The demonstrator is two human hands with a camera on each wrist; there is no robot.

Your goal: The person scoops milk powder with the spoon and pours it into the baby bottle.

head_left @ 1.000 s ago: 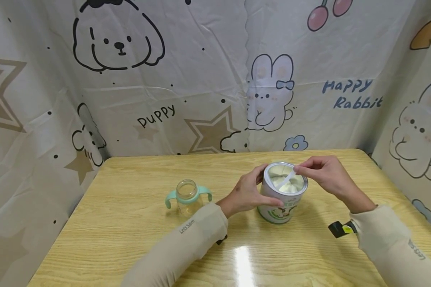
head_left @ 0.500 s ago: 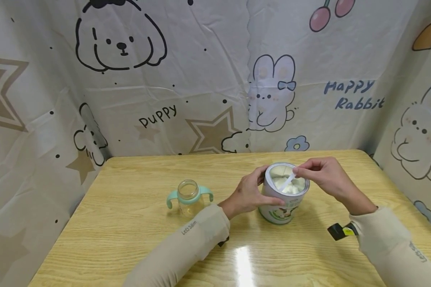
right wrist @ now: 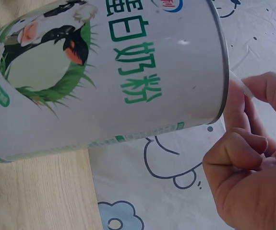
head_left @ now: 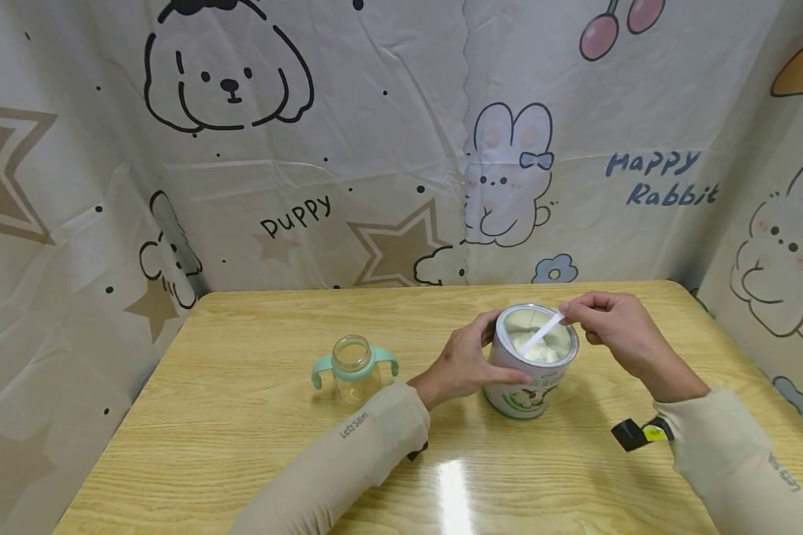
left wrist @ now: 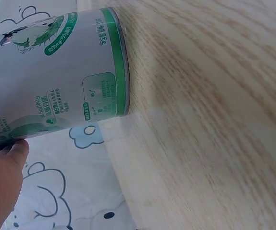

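A milk powder can (head_left: 527, 390), white with green print and a cow picture, stands without a lid on the table, pale powder showing inside. My left hand (head_left: 465, 364) grips its left side, thumb across the front and fingers behind. Between the thumb and fingers of my right hand (head_left: 612, 327) is the end of a white scoop handle (head_left: 542, 333), which slants down into the can; the scoop's lower end is hidden in the powder. The right wrist view shows the can (right wrist: 176, 72) close up, with the pinching right hand (right wrist: 253, 143) just past its rim.
An uncapped baby bottle (head_left: 355, 371) with mint-green handles stands left of the can, partly behind the left sleeve (head_left: 368, 438). The wooden table (head_left: 241, 416) ends at a printed curtain (head_left: 375, 148) along the back and sides.
My right hand has shifted slightly to the right, and more of the scoop handle shows above the powder. The left hand keeps its grip on the can.
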